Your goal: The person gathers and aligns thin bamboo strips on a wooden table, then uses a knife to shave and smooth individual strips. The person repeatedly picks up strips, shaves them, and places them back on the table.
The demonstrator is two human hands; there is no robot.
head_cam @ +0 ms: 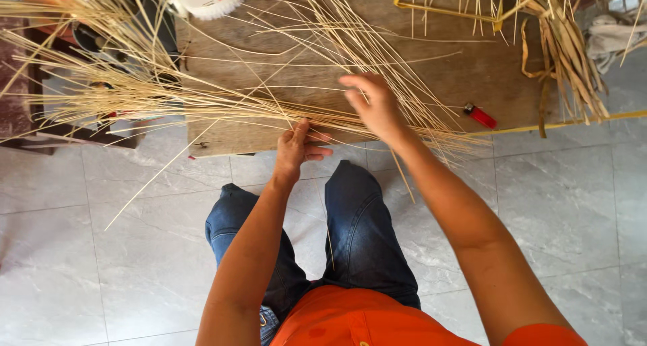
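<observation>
Grey tiled floor, low wooden table. Left hand pinches the straw bundle tight; right hand, fingers loosely curled, separates strands. Judgement: keep pinch firm, draw few strands.

A home craft workspace: straw strips on a wooden board, tiled floor.

We see a loose bundle of thin, pale yellow straw strips lying across the front edge of the wooden desk, pinched together near the middle, ends fanning out far left and right.
</observation>
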